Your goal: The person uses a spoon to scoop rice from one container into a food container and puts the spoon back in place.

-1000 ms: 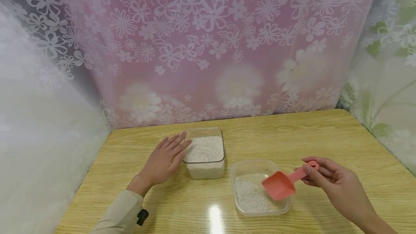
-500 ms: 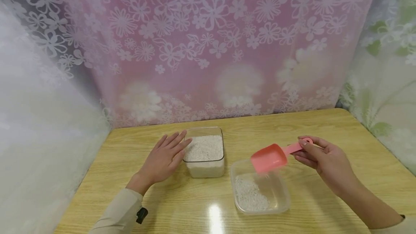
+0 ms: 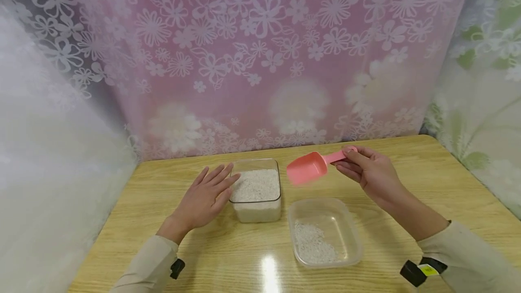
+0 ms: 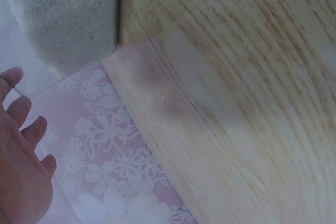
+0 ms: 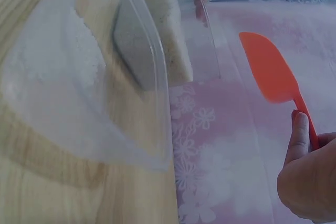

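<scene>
My right hand point(image 3: 372, 171) pinches the handle of a pink scoop point(image 3: 307, 167), held in the air right of the taller container. No grains show in its bowl; in the right wrist view the scoop point(image 5: 268, 72) appears orange, side-on. That taller clear container point(image 3: 257, 214) is well filled with white rice point(image 3: 256, 184), dotted with a few dark specks. Straight fingers of my left hand point(image 3: 203, 200) touch its left rim. A lower, wider plastic container point(image 3: 354, 238) stands nearer to me on the right, with a smaller heap of rice point(image 3: 312, 244) in its left part.
Both containers stand on a wood-grain table point(image 3: 228, 257), whose far edge meets a pink flowered curtain point(image 3: 228, 80). Pale curtains also hang at the left point(image 3: 61, 148) and right point(image 3: 488, 103) sides. Black wrist straps point(image 3: 415, 272) sit on the sleeves.
From over the lower container, my right hand has lifted the scoop and carried it left and away from me, towards the taller container. The left hand has stayed at its rim.
</scene>
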A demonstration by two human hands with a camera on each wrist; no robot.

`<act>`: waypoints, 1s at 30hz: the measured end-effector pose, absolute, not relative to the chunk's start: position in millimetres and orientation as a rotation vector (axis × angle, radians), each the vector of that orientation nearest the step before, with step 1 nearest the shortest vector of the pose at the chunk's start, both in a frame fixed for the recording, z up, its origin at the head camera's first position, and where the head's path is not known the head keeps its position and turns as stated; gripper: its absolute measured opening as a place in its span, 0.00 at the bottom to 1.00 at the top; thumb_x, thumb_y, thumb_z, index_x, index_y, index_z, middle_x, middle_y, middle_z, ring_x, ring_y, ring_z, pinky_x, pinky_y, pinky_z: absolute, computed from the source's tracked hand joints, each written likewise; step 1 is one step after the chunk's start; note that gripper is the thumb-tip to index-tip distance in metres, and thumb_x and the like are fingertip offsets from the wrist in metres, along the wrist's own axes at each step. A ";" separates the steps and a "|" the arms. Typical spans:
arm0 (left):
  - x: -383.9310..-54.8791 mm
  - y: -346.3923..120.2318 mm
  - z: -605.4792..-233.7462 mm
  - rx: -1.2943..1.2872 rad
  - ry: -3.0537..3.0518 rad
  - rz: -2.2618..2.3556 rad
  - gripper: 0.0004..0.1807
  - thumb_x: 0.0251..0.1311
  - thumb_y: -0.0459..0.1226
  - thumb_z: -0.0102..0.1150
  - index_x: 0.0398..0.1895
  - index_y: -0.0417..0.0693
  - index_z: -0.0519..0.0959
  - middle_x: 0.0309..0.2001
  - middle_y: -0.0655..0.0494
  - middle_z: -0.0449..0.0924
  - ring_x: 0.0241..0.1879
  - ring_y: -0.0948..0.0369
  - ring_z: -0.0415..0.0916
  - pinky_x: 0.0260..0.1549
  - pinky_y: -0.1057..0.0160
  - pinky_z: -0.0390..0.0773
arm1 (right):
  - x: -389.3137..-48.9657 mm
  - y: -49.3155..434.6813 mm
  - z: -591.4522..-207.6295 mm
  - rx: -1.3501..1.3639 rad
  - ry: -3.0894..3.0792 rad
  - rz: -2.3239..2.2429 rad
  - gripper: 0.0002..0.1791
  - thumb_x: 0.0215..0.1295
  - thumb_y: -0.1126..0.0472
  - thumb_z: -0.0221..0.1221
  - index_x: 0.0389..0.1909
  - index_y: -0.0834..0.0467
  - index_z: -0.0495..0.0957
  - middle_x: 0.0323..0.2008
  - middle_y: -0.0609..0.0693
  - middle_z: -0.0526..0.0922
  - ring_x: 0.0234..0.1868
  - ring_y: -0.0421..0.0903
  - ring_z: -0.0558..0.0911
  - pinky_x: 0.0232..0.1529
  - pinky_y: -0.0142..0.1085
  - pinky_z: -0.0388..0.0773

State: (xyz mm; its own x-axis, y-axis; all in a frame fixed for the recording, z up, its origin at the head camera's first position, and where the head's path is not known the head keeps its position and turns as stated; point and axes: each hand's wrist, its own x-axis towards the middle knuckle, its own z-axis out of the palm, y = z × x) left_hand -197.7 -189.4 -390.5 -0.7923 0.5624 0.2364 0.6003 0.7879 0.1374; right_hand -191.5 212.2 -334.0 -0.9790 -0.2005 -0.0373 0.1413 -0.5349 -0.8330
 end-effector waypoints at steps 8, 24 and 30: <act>-197.3 -189.7 -392.3 -0.910 -2.771 -0.323 0.25 0.75 0.49 0.34 0.72 0.60 0.62 0.74 0.58 0.50 0.72 0.56 0.47 0.69 0.48 0.41 | -207.4 171.7 -330.5 -0.119 1.626 -2.488 0.19 0.68 0.64 0.57 0.52 0.71 0.66 0.35 0.57 0.85 0.35 0.47 0.86 0.44 0.36 0.79; -198.9 -191.3 -394.4 -0.914 -2.766 -0.317 0.25 0.75 0.50 0.34 0.72 0.60 0.63 0.74 0.57 0.50 0.72 0.55 0.48 0.69 0.48 0.42 | -210.7 115.7 -339.4 -0.324 2.221 -2.186 0.15 0.69 0.66 0.56 0.51 0.72 0.70 0.40 0.66 0.83 0.34 0.46 0.86 0.40 0.39 0.82; -198.6 -190.9 -393.2 -0.908 -2.777 -0.327 0.25 0.75 0.50 0.34 0.72 0.60 0.63 0.74 0.58 0.50 0.72 0.56 0.48 0.69 0.47 0.43 | -211.2 104.6 -345.2 -0.294 2.222 -2.134 0.14 0.69 0.67 0.55 0.51 0.71 0.71 0.41 0.66 0.83 0.34 0.47 0.86 0.40 0.39 0.82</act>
State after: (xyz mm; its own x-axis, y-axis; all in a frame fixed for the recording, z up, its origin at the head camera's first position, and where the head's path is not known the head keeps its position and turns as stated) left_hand -198.6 -190.9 -393.2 -0.7909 0.5554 0.2569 0.5999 0.7865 0.1465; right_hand -211.2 104.6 -345.2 -0.9809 -0.1685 0.0975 -0.1042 0.0315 -0.9941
